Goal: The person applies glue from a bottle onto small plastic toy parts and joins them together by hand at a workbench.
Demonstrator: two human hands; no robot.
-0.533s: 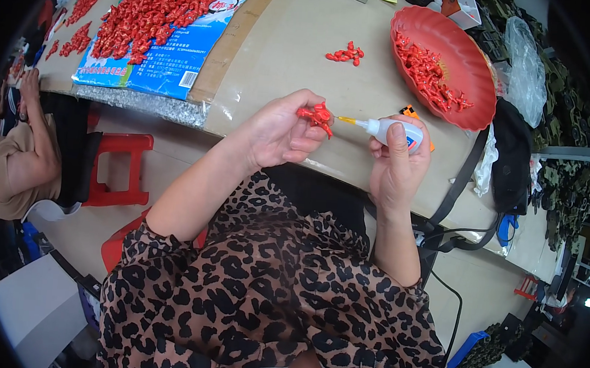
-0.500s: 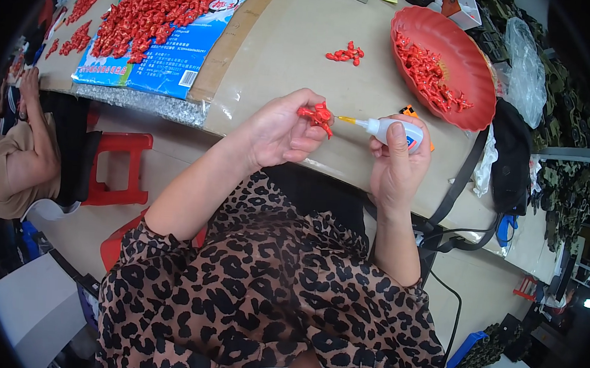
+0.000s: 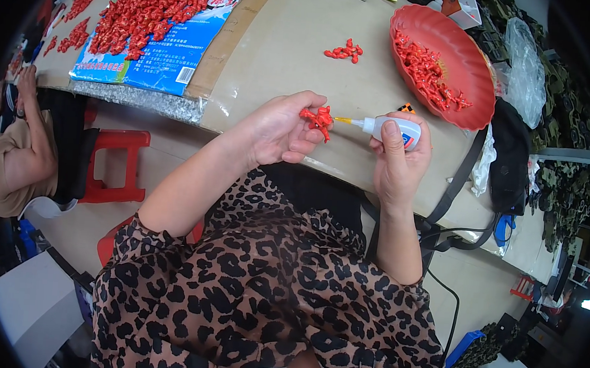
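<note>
Between the thumb and fingers of my left hand is a small glossy red figurine; its exact shape is too small to make out. My right hand grips a white squeeze glue bottle, held sideways. The bottle's thin yellowish nozzle tip points left and reaches the figurine or nearly so. Both hands are above the table's near edge. Farther off, a little cluster of red pieces lies on the table. To the right, a red scalloped bowl holds many more red pieces.
At the left, a heap of red figurines covers a blue printed sheet. A clear plastic bag and a black strap lie by the bowl. Another person sits at far left beside a red stool.
The red figurine has turned slightly in my left fingers. The bottle has shifted a little left with my right hand, its tip still at the figurine.
</note>
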